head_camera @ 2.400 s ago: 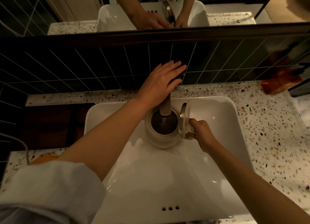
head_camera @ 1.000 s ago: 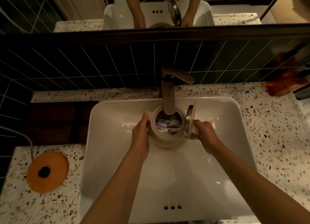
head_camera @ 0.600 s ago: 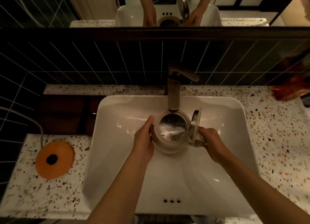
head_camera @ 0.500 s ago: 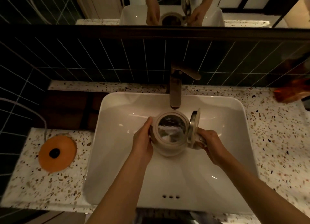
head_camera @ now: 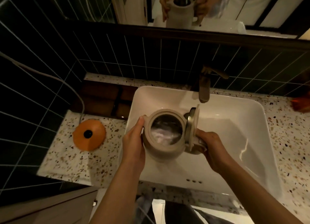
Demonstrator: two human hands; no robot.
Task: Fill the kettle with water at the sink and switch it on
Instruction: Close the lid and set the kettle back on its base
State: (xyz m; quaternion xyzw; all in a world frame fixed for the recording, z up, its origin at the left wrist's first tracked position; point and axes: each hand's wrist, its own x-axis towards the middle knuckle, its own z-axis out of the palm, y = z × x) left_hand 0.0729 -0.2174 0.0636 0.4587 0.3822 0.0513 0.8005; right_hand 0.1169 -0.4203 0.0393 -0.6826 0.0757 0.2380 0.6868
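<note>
The left hand (head_camera: 134, 142) lies flat against the spout side of the beige, round-bodied plastic kettle (head_camera: 165, 136), palm pressed to its wall, thumb up at the rim. The right hand (head_camera: 210, 148) is clenched round the kettle's handle at the opposite side. Between the two hands the kettle is carried upright above the left part of the white rectangular ceramic sink (head_camera: 234, 126), apparently clear of the basin floor; its hinged lid (head_camera: 192, 126) stands open on edge at the handle side, and water shows inside. The brass-coloured tap (head_camera: 204, 89) stands at about one o'clock from the kettle, its outlet not over the open mouth. The round orange power base (head_camera: 89, 134), black stud at centre, rests on the speckled terrazzo surface (head_camera: 67, 158) at nine o'clock from the kettle, beyond the left hand and nearer it than the right. The next move is judged a leftward carry onto this base, lid first shut.
</note>
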